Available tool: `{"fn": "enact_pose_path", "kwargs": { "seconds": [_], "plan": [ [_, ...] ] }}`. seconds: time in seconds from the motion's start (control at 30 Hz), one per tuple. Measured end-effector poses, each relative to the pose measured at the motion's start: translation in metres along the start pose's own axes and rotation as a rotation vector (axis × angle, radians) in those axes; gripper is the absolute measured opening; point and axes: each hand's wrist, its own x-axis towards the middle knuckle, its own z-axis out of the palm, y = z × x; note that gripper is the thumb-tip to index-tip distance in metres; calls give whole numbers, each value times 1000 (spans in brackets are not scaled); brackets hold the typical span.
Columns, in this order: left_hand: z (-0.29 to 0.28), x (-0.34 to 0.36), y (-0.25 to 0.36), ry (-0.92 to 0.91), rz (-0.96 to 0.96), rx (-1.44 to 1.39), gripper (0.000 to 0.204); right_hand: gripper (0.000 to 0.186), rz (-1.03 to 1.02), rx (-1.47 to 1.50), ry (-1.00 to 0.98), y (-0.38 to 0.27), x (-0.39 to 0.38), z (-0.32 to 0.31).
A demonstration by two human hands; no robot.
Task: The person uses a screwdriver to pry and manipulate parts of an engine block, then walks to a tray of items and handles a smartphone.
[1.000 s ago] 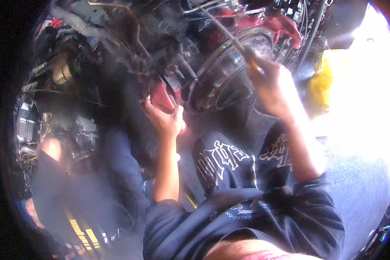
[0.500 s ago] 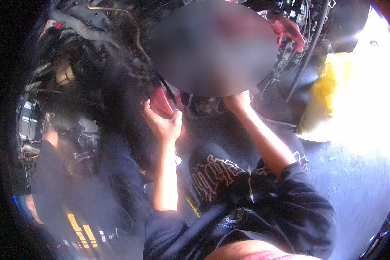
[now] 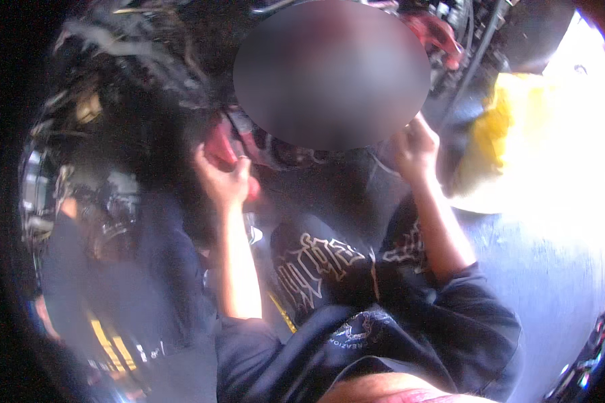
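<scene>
My left hand [image 3: 225, 180] is closed on a red wedge-shaped piece [image 3: 220, 140], with thumb and fingers at its sides, beside dark mechanical parts. My right hand [image 3: 418, 154] is up at the right with bent fingers closed round something; its upper part meets a large blurred oval [image 3: 329, 74] that hides what it holds and the parts behind. Another red piece [image 3: 434, 37] shows right of the oval among hoses and metal parts. The whole picture is somewhat smeared and hazy.
A co-worker [image 3: 114, 295] in a dark shirt with yellow print is close at my left. Dark pipes and machinery [image 3: 114, 47] run along the top. A yellow bag-like object [image 3: 501, 121] stands in glare at the right, above a bluish worn surface [image 3: 544, 282]. My knees are below the parts.
A second ago my right hand held a long metal tool with a yellow handle; it dipped left, then rose rightward, and that tool is hidden now. My left hand sits slightly further left in view.
</scene>
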Motion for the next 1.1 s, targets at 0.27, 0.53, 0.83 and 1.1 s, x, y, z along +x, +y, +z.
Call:
{"fn": "enact_pose_path", "kwargs": {
  "seconds": [0.27,0.53,0.83,1.1],
  "plan": [
    [-2,-4,14,22,-18,305,85,49,198,-607,177,190,-125,-149],
    [7,4,-2,51,94,257,76,38,821,-568,40,278,-288,-183],
    [-11,-3,-3,55,-2,385,79,29,972,-569,22,287,-293,-158],
    [-9,-2,-11,81,68,69,85,26,369,-153,172,258,-268,-167]
  ]
}}
